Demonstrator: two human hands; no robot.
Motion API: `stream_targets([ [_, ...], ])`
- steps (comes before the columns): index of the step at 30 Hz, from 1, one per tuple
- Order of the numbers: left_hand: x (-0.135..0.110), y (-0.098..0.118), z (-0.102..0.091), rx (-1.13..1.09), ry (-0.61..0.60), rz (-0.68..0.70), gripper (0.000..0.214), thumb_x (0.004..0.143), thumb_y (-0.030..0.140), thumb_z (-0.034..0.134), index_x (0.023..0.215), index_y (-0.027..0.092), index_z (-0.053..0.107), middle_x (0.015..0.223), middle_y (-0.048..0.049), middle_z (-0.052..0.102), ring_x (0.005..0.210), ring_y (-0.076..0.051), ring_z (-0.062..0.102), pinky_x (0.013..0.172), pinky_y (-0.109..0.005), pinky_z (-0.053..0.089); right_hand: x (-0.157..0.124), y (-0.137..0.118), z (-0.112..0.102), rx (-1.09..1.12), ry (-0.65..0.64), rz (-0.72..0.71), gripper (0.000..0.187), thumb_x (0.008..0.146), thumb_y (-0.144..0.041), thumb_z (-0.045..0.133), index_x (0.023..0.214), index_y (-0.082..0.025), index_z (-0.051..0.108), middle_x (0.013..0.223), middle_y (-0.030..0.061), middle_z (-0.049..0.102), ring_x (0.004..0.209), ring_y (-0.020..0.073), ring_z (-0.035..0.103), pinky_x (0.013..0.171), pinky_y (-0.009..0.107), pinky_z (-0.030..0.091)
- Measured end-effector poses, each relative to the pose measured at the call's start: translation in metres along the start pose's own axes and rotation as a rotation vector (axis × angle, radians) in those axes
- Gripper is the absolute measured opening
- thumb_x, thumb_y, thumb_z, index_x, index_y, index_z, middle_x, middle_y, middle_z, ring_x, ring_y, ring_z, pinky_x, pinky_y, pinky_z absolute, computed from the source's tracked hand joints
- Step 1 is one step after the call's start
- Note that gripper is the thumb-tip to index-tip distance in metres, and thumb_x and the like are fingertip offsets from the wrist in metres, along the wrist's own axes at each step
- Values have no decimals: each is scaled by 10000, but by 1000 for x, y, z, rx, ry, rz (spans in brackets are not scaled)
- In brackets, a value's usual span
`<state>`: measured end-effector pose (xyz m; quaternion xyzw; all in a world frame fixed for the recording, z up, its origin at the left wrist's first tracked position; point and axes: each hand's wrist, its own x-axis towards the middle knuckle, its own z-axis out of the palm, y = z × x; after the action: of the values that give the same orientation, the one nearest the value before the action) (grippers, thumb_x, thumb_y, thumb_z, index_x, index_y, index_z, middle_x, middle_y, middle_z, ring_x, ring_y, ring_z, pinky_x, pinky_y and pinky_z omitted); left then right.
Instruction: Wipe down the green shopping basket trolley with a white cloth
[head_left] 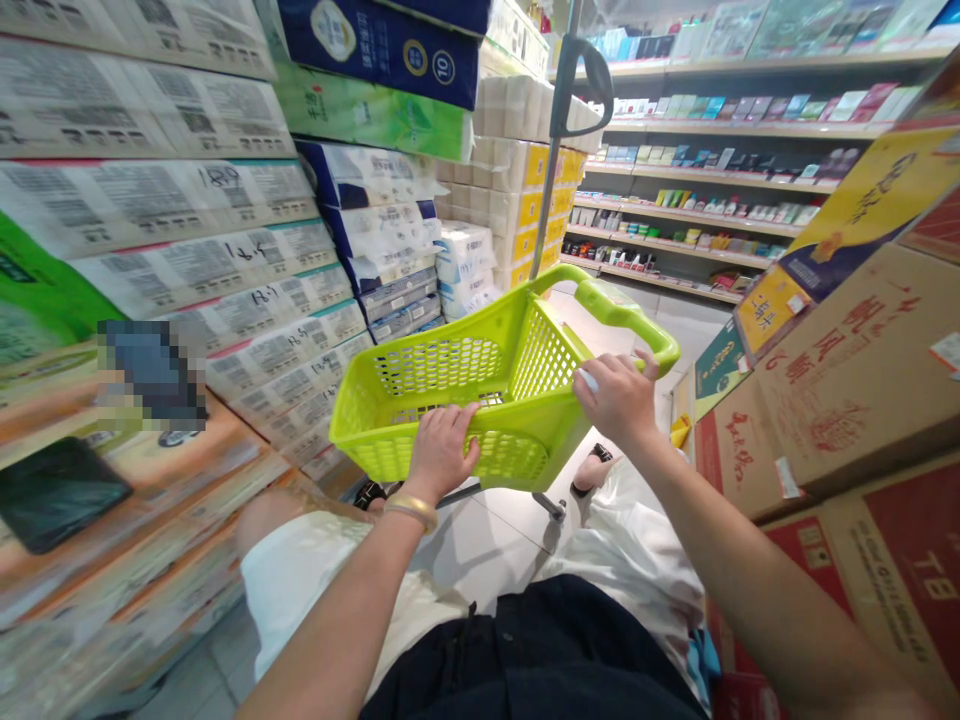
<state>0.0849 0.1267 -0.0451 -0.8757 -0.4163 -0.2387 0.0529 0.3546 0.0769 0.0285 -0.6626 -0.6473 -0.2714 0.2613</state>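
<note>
My left hand (441, 452) is closed over the near rim of the lime-green plastic shopping basket (442, 365), fingers curled across the edge, and my right hand (615, 398) is wrapped around its far right rim, just beside the green handle (622, 310). Both hands have hold of it, with no open gap in either grip. The basket sits in front of my waist, tilted, with its long axis running away from me toward the upper right and its handle arching over the far end. My arms reach forward and slightly apart, and a gold bangle (411, 512) circles my left wrist. Below are my white shorts (300, 590) and a foot in a dark sandal (592, 468) on the pale floor tiles (487, 540). A metal pole (551, 190) with a black loop grip rises beyond the basket. Wrapped paper packs (225, 260) stack high on my left, printed cardboard cartons (847, 390) stand on my right, and far ahead are shop shelves (697, 180) of small boxes.
</note>
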Motion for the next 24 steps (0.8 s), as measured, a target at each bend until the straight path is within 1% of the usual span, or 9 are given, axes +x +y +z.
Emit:
stream_targets([
  [3,-1,0,2,-9,19,2,488,838,259,523,1318,169,521,1029,-110,625,973,-284,547,915,-432,409,3,19,-2,-36,63,75,266,936,-316,492,777,-212,678,825,38,699,831,215,564,1041,425,225],
  [6,-1,1,3,-12,31,-6,488,828,258,534,1306,161,529,1022,-110,621,975,-285,542,925,-432,399,4,19,0,-57,97,129,267,925,-317,487,773,-214,681,812,51,692,832,228,545,1014,400,265],
  [8,-1,2,3,-11,35,-12,486,820,260,539,1296,160,536,1009,-110,616,975,-288,539,926,-434,395,3,7,4,-62,104,148,259,917,-323,497,770,-215,681,796,56,684,829,236,532,997,388,282],
  [10,-1,3,3,-9,33,-19,483,815,267,541,1287,166,543,996,-108,611,969,-290,539,921,-438,394,0,-13,8,-47,88,131,253,916,-326,507,760,-218,675,791,52,678,831,234,530,1007,386,276],
  [14,0,5,2,-1,23,-33,489,808,285,544,1285,179,542,1001,-109,607,971,-297,535,917,-447,391,-8,-61,21,42,-6,13,224,912,-324,536,752,-227,659,796,28,672,845,216,539,1049,393,225],
  [17,0,5,1,-7,15,-31,491,806,290,540,1284,179,540,1010,-110,608,978,-297,532,919,-446,390,-13,-87,29,98,-55,-28,202,912,-312,549,761,-230,655,800,22,676,845,208,543,1068,406,191],
  [20,-1,4,0,-14,9,-23,487,806,287,540,1279,170,543,1009,-109,610,978,-294,532,919,-442,393,-15,-92,32,121,-71,-44,196,920,-316,553,779,-233,660,805,17,683,842,205,550,1069,422,173],
  [24,-1,4,1,-10,15,-17,496,801,269,547,1284,158,542,1027,-115,617,981,-293,533,927,-441,395,-14,-75,27,116,-72,-74,192,929,-333,549,823,-239,678,825,15,697,860,208,563,1063,424,172],
])
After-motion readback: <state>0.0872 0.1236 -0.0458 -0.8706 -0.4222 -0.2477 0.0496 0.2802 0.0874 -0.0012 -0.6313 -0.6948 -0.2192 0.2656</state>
